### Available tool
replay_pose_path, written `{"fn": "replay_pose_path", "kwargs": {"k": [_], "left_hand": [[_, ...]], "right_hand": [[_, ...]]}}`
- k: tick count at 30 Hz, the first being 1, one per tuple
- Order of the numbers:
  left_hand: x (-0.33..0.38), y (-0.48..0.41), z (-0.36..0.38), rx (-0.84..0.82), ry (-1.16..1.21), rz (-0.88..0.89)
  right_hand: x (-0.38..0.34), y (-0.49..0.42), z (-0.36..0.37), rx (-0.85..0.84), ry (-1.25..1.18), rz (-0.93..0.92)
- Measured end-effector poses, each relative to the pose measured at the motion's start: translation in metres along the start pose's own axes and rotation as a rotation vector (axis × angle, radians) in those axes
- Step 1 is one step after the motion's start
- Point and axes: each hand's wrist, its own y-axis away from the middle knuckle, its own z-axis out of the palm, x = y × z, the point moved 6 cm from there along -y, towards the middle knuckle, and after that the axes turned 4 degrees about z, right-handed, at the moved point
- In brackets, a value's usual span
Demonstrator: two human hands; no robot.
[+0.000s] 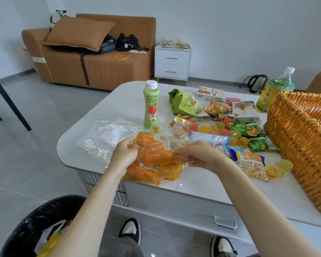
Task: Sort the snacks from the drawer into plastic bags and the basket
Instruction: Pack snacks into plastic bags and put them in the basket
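- Shoes point(130, 230) and a black bag point(35, 227) are seen on the floor along the bottom of the frame, below the desk point(193, 188).
- Just above centre-bottom, a filled plastic bag point(156, 162) of orange-wrapped snacks is lain on the near edge of the desk and is gripped at both sides. Its left end is pinched by the curled fingers of the left hand point(123, 154), and its upper right edge is clamped between thumb and fingers of the right hand point(198, 154). The hands are held apart, with the bag between them.
- The step in hand is judged to be the closing or settling of this bag, since it looks full.
- To the left of it, an empty plastic bag point(107, 136) is spread flat on the desk.
- Right of centre, loose snacks point(245, 138) are scattered unsorted: green packets, jelly cups, a long blue wrapper, small boxes.
- At the right edge, the wicker basket point(302, 143) is stood beside that pile; what it holds cannot be seen.
- Next, the mouth of the filled bag would need to be gathered and the bag set aside, so that the empty one can be opened for another kind.
- Behind the bags, an apple juice bottle point(152, 104) is stood upright.
- Farthest, in the upper part of the frame, a white nightstand point(172, 62) and a brown sofa point(100, 67) are placed against the wall.
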Motion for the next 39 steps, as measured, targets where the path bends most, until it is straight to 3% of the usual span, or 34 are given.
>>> {"fn": "replay_pose_path", "kwargs": {"k": [6, 11, 15, 18, 21, 23, 25, 28, 31, 36, 39], "left_hand": [[-0.002, -0.001, -0.006, 0.025, -0.003, 0.004], [0.001, 0.004, -0.009, 0.080, 0.005, 0.046], [0.007, 0.008, -0.005, -0.005, 0.064, 0.026], [0.011, 0.012, 0.002, -0.091, 0.058, 0.038], [0.011, 0.011, 0.005, -0.097, 0.007, 0.086], [0.012, 0.011, 0.003, -0.066, -0.006, 0.105], [0.014, 0.011, 0.003, -0.047, -0.069, 0.136], [0.013, 0.008, 0.006, -0.038, -0.129, 0.118], [0.011, 0.006, 0.010, -0.038, -0.141, 0.104], [0.013, 0.004, 0.011, -0.056, -0.137, 0.133], [0.014, 0.000, 0.009, -0.111, -0.060, 0.105]], "right_hand": [[0.016, -0.009, 0.008, 0.155, -0.427, 0.084], [0.006, -0.007, 0.012, 0.130, 0.069, -0.092], [0.004, -0.005, 0.023, -0.094, 0.002, -0.101], [0.000, -0.003, 0.022, 0.022, 0.040, -0.202], [0.006, -0.005, 0.028, -0.018, 0.106, -0.238], [0.004, -0.005, 0.020, -0.020, -0.005, -0.231], [0.002, -0.005, 0.003, 0.081, -0.107, -0.244], [0.019, -0.007, -0.014, 0.239, 0.063, -0.157], [0.032, -0.009, 0.000, 0.100, 0.153, -0.061], [0.028, -0.012, 0.015, -0.013, -0.017, -0.127], [0.032, -0.011, 0.019, -0.073, 0.060, -0.143]]}}
